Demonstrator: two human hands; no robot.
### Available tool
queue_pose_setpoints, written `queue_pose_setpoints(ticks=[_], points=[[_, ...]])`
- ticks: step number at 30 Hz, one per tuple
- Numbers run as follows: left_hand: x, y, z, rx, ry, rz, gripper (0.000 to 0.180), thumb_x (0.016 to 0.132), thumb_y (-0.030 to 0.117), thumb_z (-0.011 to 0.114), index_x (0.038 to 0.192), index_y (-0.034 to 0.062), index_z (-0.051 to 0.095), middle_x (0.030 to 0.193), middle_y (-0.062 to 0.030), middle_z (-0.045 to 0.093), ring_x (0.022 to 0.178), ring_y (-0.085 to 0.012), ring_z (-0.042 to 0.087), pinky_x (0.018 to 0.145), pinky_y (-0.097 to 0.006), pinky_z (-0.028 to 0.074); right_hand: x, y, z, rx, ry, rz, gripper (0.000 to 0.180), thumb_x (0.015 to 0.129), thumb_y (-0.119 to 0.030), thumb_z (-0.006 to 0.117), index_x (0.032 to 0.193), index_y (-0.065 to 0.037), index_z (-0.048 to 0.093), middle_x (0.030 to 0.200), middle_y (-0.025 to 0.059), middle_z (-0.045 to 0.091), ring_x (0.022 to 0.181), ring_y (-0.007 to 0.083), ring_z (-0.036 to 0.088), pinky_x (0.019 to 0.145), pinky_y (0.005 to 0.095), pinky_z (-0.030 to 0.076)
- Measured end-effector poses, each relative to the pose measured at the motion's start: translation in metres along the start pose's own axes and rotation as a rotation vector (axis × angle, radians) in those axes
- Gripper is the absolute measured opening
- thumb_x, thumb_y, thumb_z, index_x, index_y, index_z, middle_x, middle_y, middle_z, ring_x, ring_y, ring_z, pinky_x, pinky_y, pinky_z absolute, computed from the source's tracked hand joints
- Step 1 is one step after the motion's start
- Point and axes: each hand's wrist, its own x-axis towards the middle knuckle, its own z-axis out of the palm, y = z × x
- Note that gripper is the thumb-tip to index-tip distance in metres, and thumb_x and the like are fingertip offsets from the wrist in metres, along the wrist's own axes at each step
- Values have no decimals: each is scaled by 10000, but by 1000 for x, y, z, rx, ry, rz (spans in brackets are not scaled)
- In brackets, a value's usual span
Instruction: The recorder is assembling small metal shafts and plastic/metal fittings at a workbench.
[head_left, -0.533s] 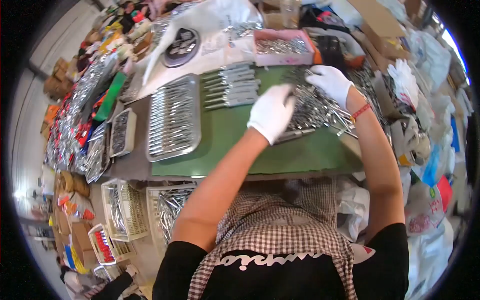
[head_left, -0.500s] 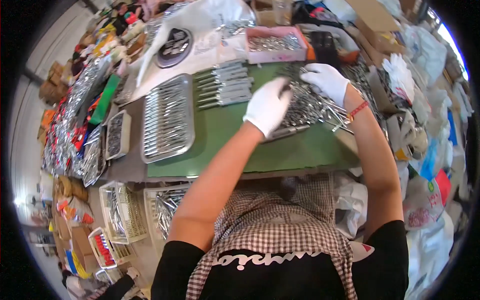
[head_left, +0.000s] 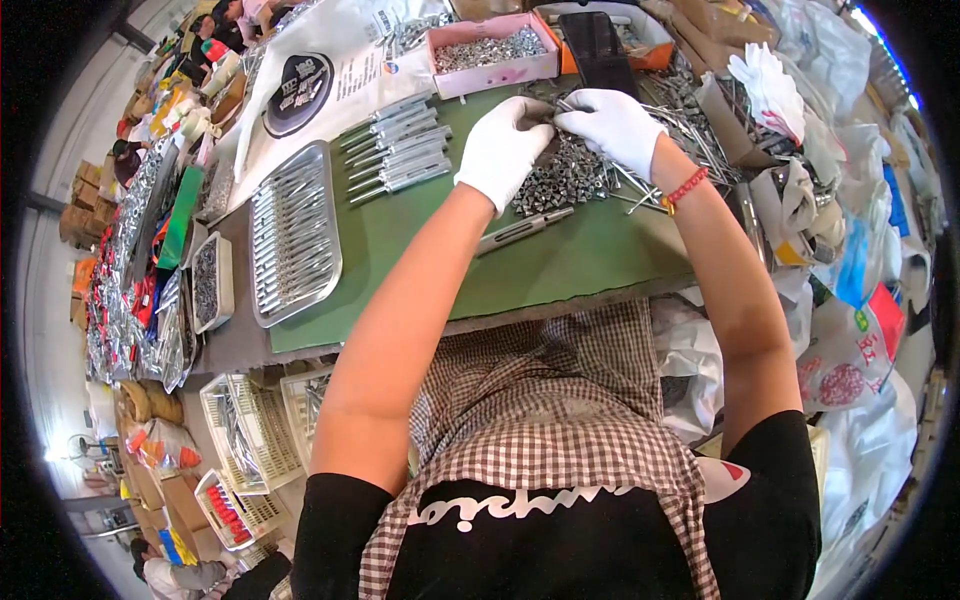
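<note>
My left hand (head_left: 503,152), in a white glove, is at the far side of a pile of small metal nuts (head_left: 568,178), its fingers curled together. Close beside it, my right hand (head_left: 615,128), gloved too, has its fingertips pinched near the left one's. Whatever either hand holds is too small or hidden to make out. A slotted metal tube (head_left: 524,231) lies on the green mat (head_left: 590,262) just in front of the pile. Long metal rods (head_left: 690,135) are heaped to the right of my right hand.
On the left stands a metal tray (head_left: 334,225) of metal rods in rows, with silver slotted pieces (head_left: 405,150) beside it. Behind are a pink box (head_left: 497,75) of small metal parts and a black phone-like object (head_left: 598,52). Cream baskets (head_left: 263,476) stand below the table's left.
Both hands have drawn closer together over the far part of the pile. The view has shifted, and the slotted tube in front of the pile now shows more fully.
</note>
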Motion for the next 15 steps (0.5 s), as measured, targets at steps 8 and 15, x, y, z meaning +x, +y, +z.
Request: queue_pose_setpoints(ticks=[8,15], points=[[0,-7,-12,206,-22,-95,223,928,110,586,1117,9,648,996,-47,672,856,-100,640,722,-250,530,3,19,15,-446,86,-147,381,885,-356,604,1038,-17,685,848,176,656,805,308,631,749,393,494],[-5,15,-4,-69,83,58,174,916,100,608,1037,-13,663,873,-60,686,730,-97,628,641,-236,508,-6,-14,-3,207,-5,77,378,901,-373,647,1004,-14,699,656,85,606,542,162,518,546,344,449]])
